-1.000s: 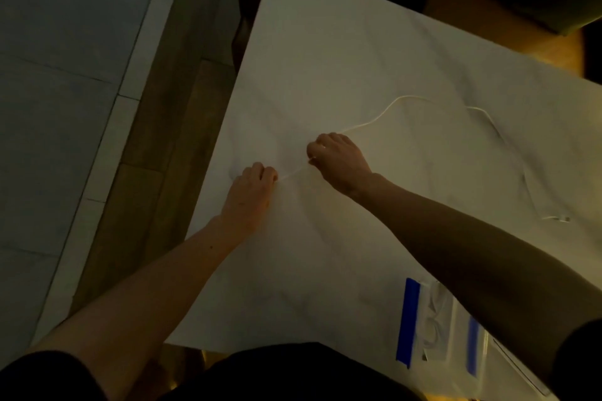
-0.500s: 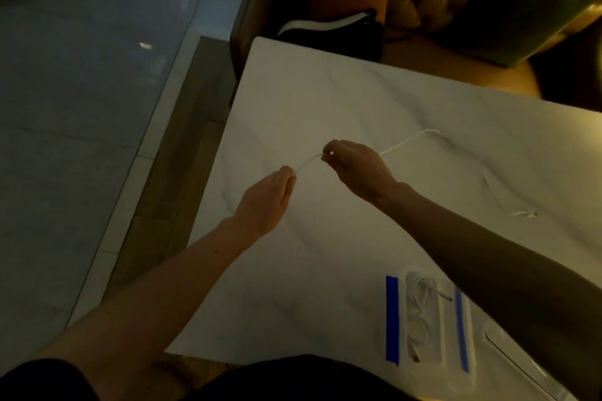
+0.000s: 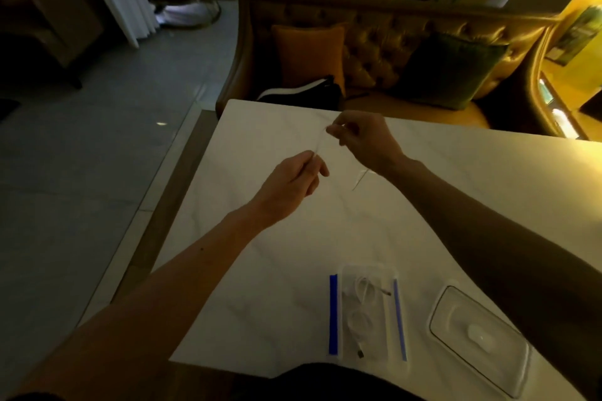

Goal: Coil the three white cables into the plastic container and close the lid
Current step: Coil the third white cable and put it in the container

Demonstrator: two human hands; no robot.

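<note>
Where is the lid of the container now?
The lid lies on the table, near edge, right of the open container, under the right forearm.

A thin white cable (image 3: 318, 145) is stretched in the air above a white marble table, pinched at one point by the left hand (image 3: 294, 184) and at another by the right hand (image 3: 365, 137). A further length of it hangs below the right wrist, blurred and faint. Near the table's front edge lies a clear plastic container (image 3: 369, 312), rectangular, open, with a blue strip along each long side. Inside it lie coiled white cables (image 3: 360, 322), their count unclear, with a dark plug end showing near the front. Just right of the container, the clear lid (image 3: 477, 340) lies flat on the table, apart from it.
</note>
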